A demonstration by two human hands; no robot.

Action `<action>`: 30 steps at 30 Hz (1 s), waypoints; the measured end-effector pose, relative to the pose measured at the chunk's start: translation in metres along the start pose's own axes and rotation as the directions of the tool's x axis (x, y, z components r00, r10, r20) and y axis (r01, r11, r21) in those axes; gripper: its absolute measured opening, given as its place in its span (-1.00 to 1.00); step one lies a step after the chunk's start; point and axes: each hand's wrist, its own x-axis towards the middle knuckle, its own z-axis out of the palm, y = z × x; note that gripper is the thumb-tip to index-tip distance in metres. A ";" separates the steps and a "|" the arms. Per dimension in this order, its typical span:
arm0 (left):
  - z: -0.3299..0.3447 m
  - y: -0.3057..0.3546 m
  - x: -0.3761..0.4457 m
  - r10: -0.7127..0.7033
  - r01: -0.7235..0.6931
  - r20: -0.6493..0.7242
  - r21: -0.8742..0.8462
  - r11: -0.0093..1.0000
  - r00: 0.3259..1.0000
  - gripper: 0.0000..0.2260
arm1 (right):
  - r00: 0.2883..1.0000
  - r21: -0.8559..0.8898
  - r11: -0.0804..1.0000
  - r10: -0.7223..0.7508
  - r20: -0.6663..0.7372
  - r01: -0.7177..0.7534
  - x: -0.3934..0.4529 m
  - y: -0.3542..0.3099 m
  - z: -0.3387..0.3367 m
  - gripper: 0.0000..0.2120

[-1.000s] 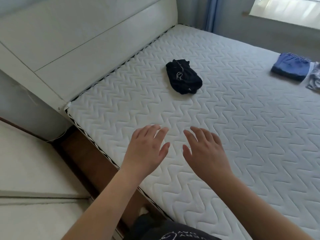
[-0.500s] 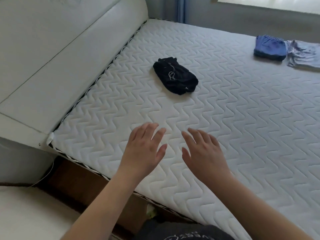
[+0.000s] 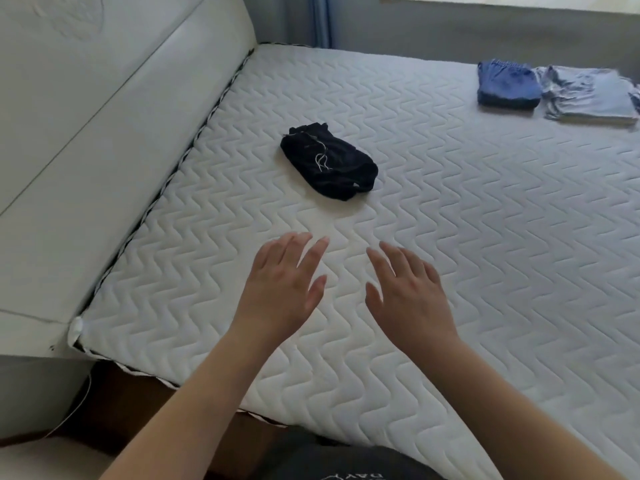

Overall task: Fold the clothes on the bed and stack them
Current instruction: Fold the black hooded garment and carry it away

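A bundled black garment (image 3: 329, 161) with a white drawstring lies on the white quilted mattress (image 3: 450, 237), a short way beyond my hands. My left hand (image 3: 282, 285) and my right hand (image 3: 407, 292) hover side by side over the near part of the mattress, palms down, fingers spread and straight, holding nothing. At the far right lie a folded dark-blue garment (image 3: 507, 84) and, touching its right side, a folded light-blue garment (image 3: 585, 95).
A white padded headboard (image 3: 104, 116) runs along the left side of the mattress. A grey wall with a blue curtain strip (image 3: 320, 19) stands at the back. Brown floor (image 3: 131, 400) shows past the mattress's near corner.
The view has swung to the right, bringing the folded blue garments more fully into sight. Both hands keep the same spread pose over the mattress.
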 end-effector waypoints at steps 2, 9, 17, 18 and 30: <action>0.003 -0.011 0.005 -0.011 0.011 -0.008 0.003 1.000 1.000 -0.53 | 1.000 0.002 1.000 -0.015 0.022 0.015 0.016 -0.004 0.005 -0.50; 0.034 -0.071 0.042 0.010 -0.010 0.012 -0.004 1.000 1.000 -0.53 | 0.997 -0.021 1.000 0.004 0.082 -0.002 0.080 -0.023 0.027 -0.47; 0.094 -0.147 0.126 0.113 -0.111 0.049 -0.031 0.993 0.992 -0.54 | 0.989 0.000 0.993 0.119 0.090 -0.120 0.170 -0.047 0.066 -0.47; 0.104 -0.155 0.137 0.123 -0.121 0.058 -0.030 0.992 0.991 -0.53 | 0.988 -0.002 0.992 0.129 0.089 -0.129 0.182 -0.048 0.073 -0.47; 0.283 -0.203 0.218 0.121 -0.111 0.307 -0.048 0.993 0.944 -0.42 | 0.982 -0.055 0.994 0.103 0.159 -0.095 0.329 -0.008 0.209 -0.44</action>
